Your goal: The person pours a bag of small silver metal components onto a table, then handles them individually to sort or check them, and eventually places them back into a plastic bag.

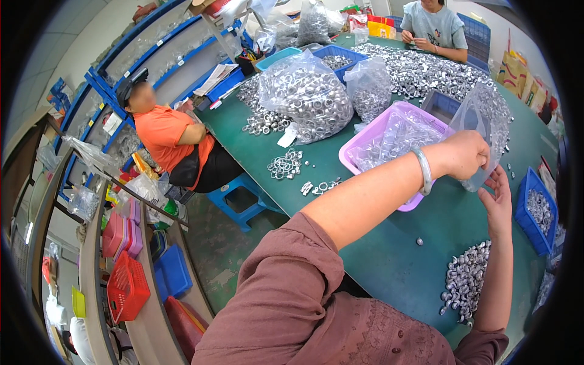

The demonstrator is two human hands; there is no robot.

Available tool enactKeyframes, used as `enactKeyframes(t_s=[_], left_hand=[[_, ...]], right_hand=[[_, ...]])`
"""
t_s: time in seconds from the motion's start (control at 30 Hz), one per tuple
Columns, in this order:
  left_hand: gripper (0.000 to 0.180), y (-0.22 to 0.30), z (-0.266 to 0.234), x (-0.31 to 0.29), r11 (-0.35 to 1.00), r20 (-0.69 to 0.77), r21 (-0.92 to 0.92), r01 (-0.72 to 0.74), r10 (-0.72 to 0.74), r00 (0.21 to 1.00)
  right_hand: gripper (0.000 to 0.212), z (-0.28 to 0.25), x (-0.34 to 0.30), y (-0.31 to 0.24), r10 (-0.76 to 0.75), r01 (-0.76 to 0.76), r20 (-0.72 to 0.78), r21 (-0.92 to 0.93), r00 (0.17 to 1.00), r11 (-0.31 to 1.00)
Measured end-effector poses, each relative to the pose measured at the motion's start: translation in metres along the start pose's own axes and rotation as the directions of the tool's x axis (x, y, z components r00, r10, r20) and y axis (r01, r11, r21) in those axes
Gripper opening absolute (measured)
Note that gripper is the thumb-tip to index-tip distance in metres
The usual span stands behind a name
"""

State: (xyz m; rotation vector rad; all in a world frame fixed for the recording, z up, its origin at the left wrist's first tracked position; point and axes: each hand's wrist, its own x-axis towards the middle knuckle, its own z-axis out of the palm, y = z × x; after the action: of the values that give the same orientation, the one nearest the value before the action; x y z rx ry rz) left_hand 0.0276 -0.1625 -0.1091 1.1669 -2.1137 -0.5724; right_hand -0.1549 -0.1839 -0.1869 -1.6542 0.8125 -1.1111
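My left hand [463, 156], its wrist in a pale bangle, is closed on a clear plastic bag [480, 112] held up over the green table. My right hand [497, 201] is at the bag's lower edge, its fingertips and thumb gripping the plastic. Whether anything lies inside the bag is hard to make out. Under my left forearm stands a pink plastic basin [351, 149] with clear bags of small metal parts [389, 143] in it. A heap of small rounded silver metal parts [465, 281] lies beside my right forearm.
On the green table [389, 249] are a large bag of metal rings [310, 100], a wide spread of silver parts [426, 70], a grey tray [439, 104] and a blue basket [535, 210]. One person [167, 137] sits at left, another [435, 27] across. Shelves [140, 67] stand left.
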Motion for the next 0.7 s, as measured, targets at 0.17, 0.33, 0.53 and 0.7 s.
enactKeyframes(t_s=[0.17,0.33,0.53,0.7], left_hand=[[0.013,0.001,0.000,0.001,1.000,0.008,0.010,-0.002,0.002,1.000],[0.013,0.000,0.001,0.002,1.000,0.022,0.020,-0.017,0.016,1.000],[0.013,0.001,0.006,0.004,0.997,0.057,0.060,0.038,-0.042,0.998],[0.014,0.007,0.011,0.004,0.992,0.135,0.108,0.067,-0.081,0.987]], right_hand=[[0.063,0.000,-0.002,-0.005,-0.033,0.032,-0.032,-0.029,0.999,0.999],[0.067,0.000,-0.008,-0.024,-0.342,0.280,-0.154,-0.323,0.927,0.904],[0.064,0.002,-0.017,-0.068,-0.713,0.677,0.315,-0.673,0.626,0.297],[0.063,0.005,-0.014,-0.081,-0.551,0.663,0.462,-0.708,0.695,0.243]])
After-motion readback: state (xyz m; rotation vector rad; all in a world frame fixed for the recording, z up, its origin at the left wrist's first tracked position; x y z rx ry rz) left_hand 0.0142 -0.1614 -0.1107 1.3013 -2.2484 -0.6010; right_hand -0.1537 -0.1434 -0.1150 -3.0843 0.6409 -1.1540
